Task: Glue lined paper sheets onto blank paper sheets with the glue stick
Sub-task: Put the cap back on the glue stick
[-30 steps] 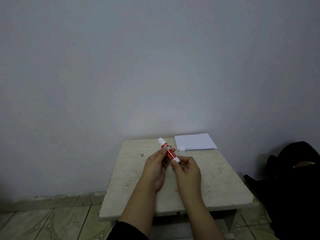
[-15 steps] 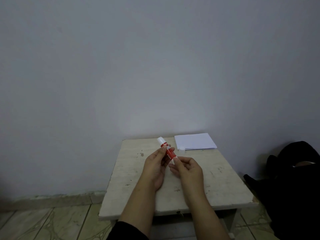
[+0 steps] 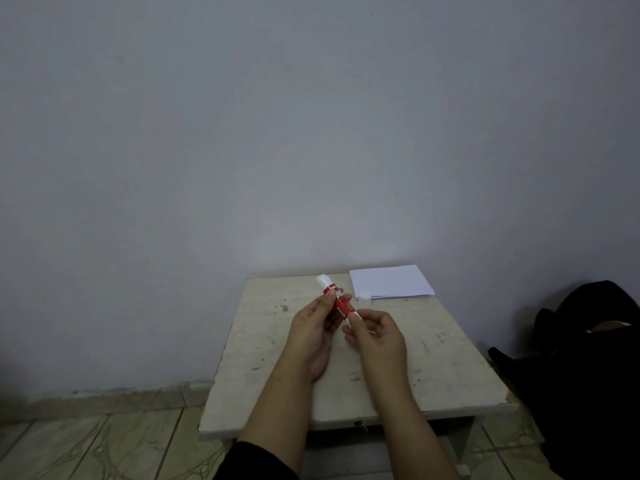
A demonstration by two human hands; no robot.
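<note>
Left hand (image 3: 313,327) grips the glue stick (image 3: 337,299) mid-barrel, tilted above the desk (image 3: 450,368) middle, right hand (image 3: 377,336) pinching its base; best to twist slowly, barrel steady, exposing little glue, paper (image 3: 391,281) waiting at far right corner.

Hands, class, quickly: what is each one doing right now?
Left hand: fingers curled round the middle of the glue stick.
Right hand: fingertips pinching the stick's lower end.
</note>
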